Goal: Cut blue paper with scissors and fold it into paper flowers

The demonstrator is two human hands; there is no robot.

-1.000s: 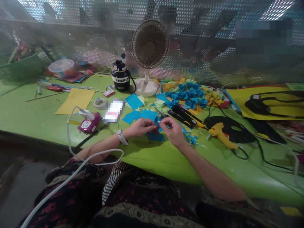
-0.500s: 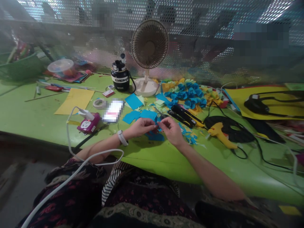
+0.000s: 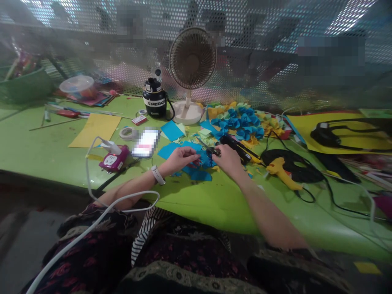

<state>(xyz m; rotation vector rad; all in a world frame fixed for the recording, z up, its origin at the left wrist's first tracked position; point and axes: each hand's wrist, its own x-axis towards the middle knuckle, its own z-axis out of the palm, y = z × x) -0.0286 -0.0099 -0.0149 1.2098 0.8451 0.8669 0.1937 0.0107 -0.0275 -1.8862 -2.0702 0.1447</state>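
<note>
My left hand (image 3: 183,158) is closed in a pinch, with a small piece of blue paper (image 3: 197,160) at its fingertips. To its right, my right hand (image 3: 229,160) has its fingers closed on the dark handles of a pair of scissors (image 3: 209,149), whose blades point away to the upper left. Under and around both hands lie cut blue paper sheets (image 3: 199,175) and small scraps. A black stapler (image 3: 235,147) rests just behind my right hand, partly covered by it.
Folded blue paper flowers (image 3: 241,122) are heaped behind the hands, near a fan (image 3: 188,112) and a black bottle (image 3: 154,100). A yellow glue gun (image 3: 283,173) lies right. Left are a phone (image 3: 146,143), tape roll (image 3: 127,133) and purple power socket (image 3: 114,159) with a looping white cable.
My right hand has left the blue paper at my left fingertips and moved slightly right and up onto the scissors. My left hand stays nearly in place with the paper.
</note>
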